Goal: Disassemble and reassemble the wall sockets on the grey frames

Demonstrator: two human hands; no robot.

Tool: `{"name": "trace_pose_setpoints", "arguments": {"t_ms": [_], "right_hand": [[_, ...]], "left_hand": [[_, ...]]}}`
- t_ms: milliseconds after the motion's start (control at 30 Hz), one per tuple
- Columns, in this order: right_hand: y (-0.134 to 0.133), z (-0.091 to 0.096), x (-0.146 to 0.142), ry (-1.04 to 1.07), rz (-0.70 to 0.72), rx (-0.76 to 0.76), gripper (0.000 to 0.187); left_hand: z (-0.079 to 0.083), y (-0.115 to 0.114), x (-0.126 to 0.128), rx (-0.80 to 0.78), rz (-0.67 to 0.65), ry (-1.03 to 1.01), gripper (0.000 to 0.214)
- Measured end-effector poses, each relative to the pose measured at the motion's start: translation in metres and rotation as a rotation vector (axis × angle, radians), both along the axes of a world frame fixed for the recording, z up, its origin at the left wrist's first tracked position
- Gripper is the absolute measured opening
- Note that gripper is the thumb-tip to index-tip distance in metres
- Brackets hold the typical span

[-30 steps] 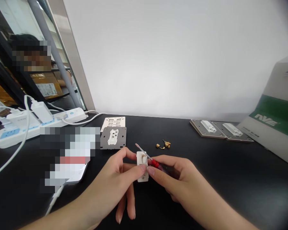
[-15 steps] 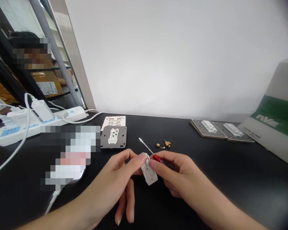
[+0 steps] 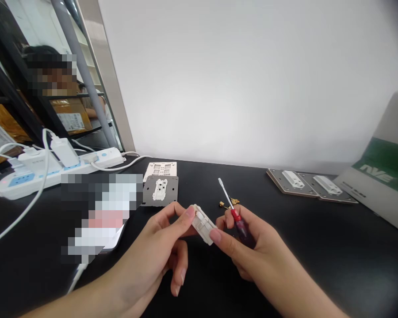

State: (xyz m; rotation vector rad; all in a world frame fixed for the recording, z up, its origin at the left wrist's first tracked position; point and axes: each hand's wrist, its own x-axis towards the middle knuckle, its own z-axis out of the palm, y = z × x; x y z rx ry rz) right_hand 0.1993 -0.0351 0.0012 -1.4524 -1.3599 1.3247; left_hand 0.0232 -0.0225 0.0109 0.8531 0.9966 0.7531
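My left hand (image 3: pixel 167 236) pinches the upper left end of a small white plastic switch part (image 3: pixel 203 225) between thumb and finger. The part is tilted, its recessed side facing me. My right hand (image 3: pixel 248 240) has its fingers wrapped round a screwdriver (image 3: pixel 241 227) with a dark red handle, its metal shaft pointing up and left. The right thumb tip touches the lower right end of the white part. Behind the screwdriver lie several small brass pieces (image 3: pixel 235 202) on the black table (image 3: pixel 199 282), partly hidden by the shaft and hand.
Grey plates (image 3: pixel 161 192) and a white frame (image 3: pixel 166 168) lie beyond my left hand. Two plates with white rockers (image 3: pixel 327 184) are at the back right, beside a green and white box (image 3: pixel 381 163). At left are a phone (image 3: pixel 114 243) and a power strip (image 3: pixel 63 170); a person sits behind.
The white part has turned so it slants down to the right. My right hand has shifted right, and the screwdriver now points more upright, with more of its handle showing.
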Motion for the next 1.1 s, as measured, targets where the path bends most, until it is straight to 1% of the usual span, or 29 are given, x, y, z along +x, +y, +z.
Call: {"name": "trace_pose_setpoints", "arguments": {"t_ms": [100,200,300,433,600,767,867,967,1100], "right_hand": [[-0.002,-0.001,-0.001,-0.023,-0.032,-0.005,0.038],[-0.004,0.000,-0.001,0.031,-0.049,-0.019,0.038],[-0.004,0.002,0.001,0.056,-0.030,-0.046,0.036],[-0.001,0.003,0.005,0.040,0.021,-0.081,0.040],[0.001,0.006,0.009,0.090,0.007,-0.060,0.041],[0.004,0.007,0.010,0.164,0.018,-0.094,0.035],[0.007,0.005,0.014,0.159,0.051,-0.093,0.035],[0.009,0.005,0.018,0.122,0.085,-0.053,0.037],[0.007,0.010,0.019,0.014,0.190,0.007,0.033]], "left_hand": [[0.000,0.000,0.000,0.013,-0.005,0.028,0.038],[-0.001,0.000,0.001,0.044,0.014,0.066,0.039],[-0.003,0.001,0.001,0.070,0.026,0.077,0.038],[-0.005,0.003,0.001,0.035,-0.015,0.043,0.035],[-0.006,0.004,-0.002,0.025,-0.060,-0.004,0.026],[-0.006,0.004,-0.001,0.061,-0.116,0.039,0.031],[-0.005,0.004,0.000,0.063,-0.106,0.018,0.028],[-0.002,0.005,0.001,0.068,-0.102,-0.030,0.027],[0.001,0.004,0.002,0.069,-0.128,-0.081,0.036]]}}
